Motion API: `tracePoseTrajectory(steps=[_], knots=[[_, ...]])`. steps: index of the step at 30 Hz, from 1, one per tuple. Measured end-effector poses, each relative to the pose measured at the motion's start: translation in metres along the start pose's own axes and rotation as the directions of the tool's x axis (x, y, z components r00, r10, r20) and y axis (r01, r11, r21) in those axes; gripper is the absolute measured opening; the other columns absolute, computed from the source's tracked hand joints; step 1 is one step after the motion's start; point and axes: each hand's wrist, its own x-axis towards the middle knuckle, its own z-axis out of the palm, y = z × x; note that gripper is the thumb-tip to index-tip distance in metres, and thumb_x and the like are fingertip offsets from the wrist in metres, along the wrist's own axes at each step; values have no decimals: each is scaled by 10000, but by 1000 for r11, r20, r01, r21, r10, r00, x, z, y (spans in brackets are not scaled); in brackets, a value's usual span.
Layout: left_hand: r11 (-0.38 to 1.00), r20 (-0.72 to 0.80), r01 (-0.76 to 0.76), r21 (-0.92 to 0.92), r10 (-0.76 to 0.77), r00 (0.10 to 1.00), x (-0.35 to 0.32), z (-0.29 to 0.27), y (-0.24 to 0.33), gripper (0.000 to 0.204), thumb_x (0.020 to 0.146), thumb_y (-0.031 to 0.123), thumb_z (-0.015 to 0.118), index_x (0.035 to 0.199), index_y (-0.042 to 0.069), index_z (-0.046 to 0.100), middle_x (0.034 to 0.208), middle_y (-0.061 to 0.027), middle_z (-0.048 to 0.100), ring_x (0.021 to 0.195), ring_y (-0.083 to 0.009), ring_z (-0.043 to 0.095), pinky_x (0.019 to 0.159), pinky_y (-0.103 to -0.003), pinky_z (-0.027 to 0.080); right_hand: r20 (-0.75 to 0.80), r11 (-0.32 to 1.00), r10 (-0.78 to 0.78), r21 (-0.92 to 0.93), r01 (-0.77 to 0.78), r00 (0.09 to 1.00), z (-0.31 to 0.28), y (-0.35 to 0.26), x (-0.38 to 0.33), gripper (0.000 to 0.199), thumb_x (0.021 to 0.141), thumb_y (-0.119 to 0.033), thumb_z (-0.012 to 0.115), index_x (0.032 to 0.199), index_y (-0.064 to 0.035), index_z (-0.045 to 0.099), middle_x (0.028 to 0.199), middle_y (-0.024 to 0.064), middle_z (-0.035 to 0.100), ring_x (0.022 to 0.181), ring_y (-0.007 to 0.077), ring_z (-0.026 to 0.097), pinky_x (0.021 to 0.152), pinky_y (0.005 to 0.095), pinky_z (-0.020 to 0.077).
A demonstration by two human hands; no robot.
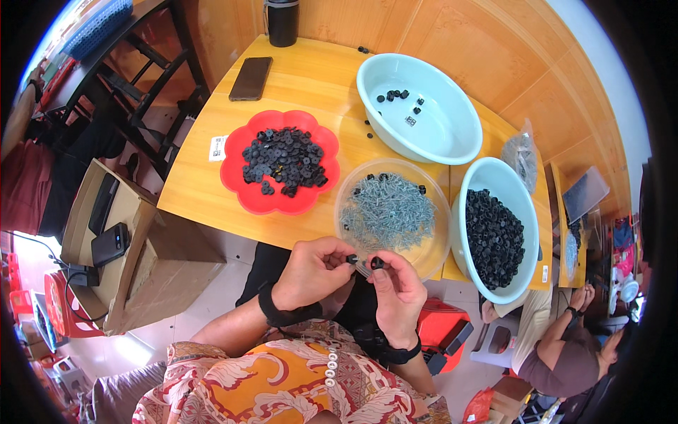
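Observation:
Both of my hands meet over my lap, at the near rim of a clear round tub (344, 225) heaped with silvery screws (395, 212). Fingers and thumb of my left hand (311, 274) pinch a small black part (352, 259). Between the fingertips of my right hand (397, 293) is a small round black cap (377, 262). A few thin screws (363, 269) show between the two hands; which fingers hold them I cannot make out. A red scalloped dish (235, 185) of flat black discs (286, 159) stands to the left.
A light blue basin (462, 233) of small black caps (496, 240) stands right; another blue basin (445, 127) behind holds several black pieces. A phone (251, 78) and a black tumbler (282, 25) are far left. A cardboard box (169, 261) stands beside the table; another person (565, 360) sits right.

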Motion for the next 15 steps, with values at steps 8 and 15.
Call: tracePoseTrajectory(steps=[8,15], knots=[[999,100,11,-37,-7,995,1,-1,10,196,756,-10,634,950,-28,608,803,-18,609,721,-48,556,632,-183,457,11,998,40,54,-40,999,8,1,-1,239,861,-23,524,1094,29,502,1012,37,568,872,67,520,771,189,410],[992,139,-121,-41,125,982,2,-5,9,176,782,-37,592,958,-29,600,872,-49,595,732,-72,559,640,-198,456,-1,996,-6,90,6,1000,8,2,-1,244,853,-3,528,1092,35,499,1027,52,569,916,90,528,795,199,411]])
